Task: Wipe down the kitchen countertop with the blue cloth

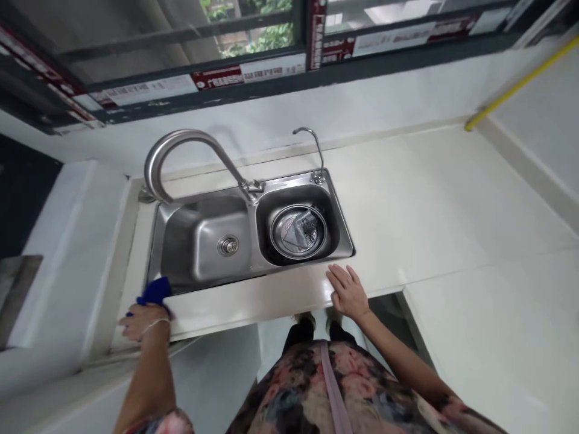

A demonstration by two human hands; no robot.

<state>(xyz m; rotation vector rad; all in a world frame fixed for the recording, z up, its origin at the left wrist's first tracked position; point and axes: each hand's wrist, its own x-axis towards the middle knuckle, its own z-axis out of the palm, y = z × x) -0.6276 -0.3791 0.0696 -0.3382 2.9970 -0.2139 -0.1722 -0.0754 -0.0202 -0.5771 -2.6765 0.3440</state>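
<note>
Floral top (312, 392), left hand (145, 320) closed on half-hidden blue cloth (154, 292), right hand (347, 293) open on pale counter (407, 205), steel double sink (294, 184), window (266, 30) beyond

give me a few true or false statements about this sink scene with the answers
The person's left hand holds a crumpled blue cloth. True.
The person's right hand grips a yellow sponge. False: it rests open, holding nothing, on the edge of the cream countertop.
A round stainless steel strainer sits in the right basin of the brushed steel double sink. True.
Water is pouring from the tall curved steel faucet. False: no stream shows.
</note>
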